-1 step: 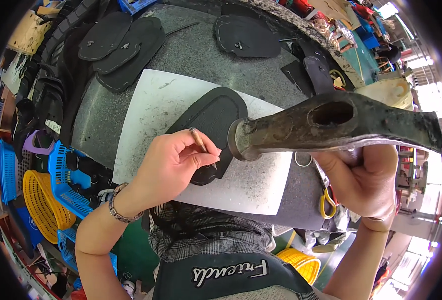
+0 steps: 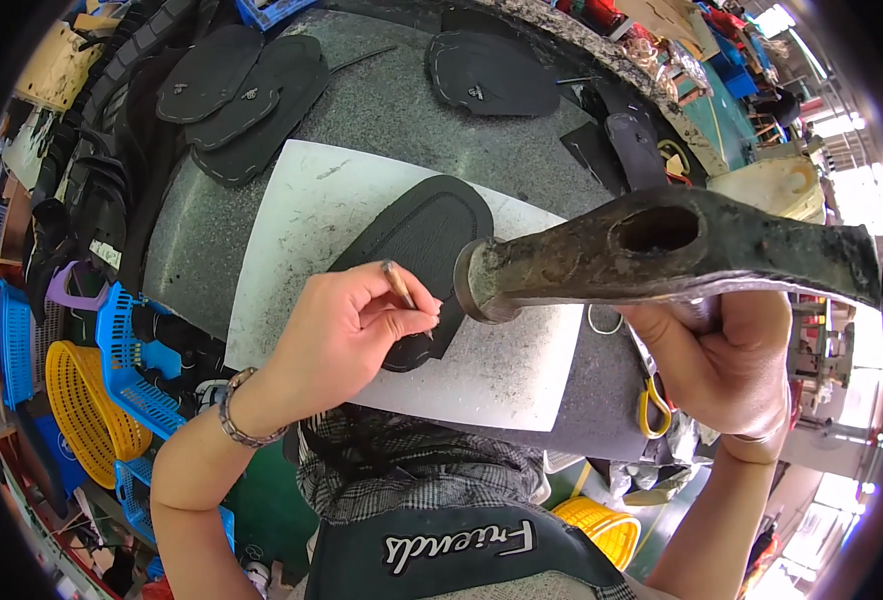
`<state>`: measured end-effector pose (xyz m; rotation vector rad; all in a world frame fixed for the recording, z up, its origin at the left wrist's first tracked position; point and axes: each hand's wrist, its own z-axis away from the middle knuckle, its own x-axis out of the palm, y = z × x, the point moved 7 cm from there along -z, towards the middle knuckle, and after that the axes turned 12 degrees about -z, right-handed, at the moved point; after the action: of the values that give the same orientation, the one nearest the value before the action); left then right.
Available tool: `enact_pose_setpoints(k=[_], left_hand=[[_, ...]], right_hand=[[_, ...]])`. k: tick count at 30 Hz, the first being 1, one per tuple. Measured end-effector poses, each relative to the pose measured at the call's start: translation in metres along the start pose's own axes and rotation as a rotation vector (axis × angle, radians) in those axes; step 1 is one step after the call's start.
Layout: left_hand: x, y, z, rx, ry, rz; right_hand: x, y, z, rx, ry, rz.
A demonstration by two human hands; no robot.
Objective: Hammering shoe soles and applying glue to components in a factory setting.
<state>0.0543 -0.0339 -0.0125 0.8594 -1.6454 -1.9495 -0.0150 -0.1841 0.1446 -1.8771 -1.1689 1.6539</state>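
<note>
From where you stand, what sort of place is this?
Probably a workshop, perhaps for leather or shoe parts: a hammer in the right hand, a black sole-shaped piece on a white sheet, and more flat black pieces on the table.

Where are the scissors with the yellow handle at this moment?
In the head view, the yellow-handled metal scissors are right of centre, between the four-sided white sheet and the person's bare right hand.
</note>
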Motion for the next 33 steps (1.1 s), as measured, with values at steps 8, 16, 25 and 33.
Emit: enact_pose_setpoints(k=[8, 16, 25, 33], left_hand=[[0.002, 0.004, 0.001, 0.051, -0.033, -0.115], [0.019, 0.039, 0.021, 0.504, 0.036, -0.743], [0.006, 0.031, 0.002, 0.224, 0.046, -0.382], [0.007, 0.038, 0.003, 0.32, -0.007, -0.481]], right_hand=[[-0.013, -0.001, 0.01, -0.092, 0.121, -0.089], [0.014, -0.007, 0.007, -0.106, -0.125, 0.225], [-0.001, -0.005, 0.01, 0.014, -0.062, -0.005], [0.002, 0.0, 0.018, 0.053, -0.112, 0.142]])
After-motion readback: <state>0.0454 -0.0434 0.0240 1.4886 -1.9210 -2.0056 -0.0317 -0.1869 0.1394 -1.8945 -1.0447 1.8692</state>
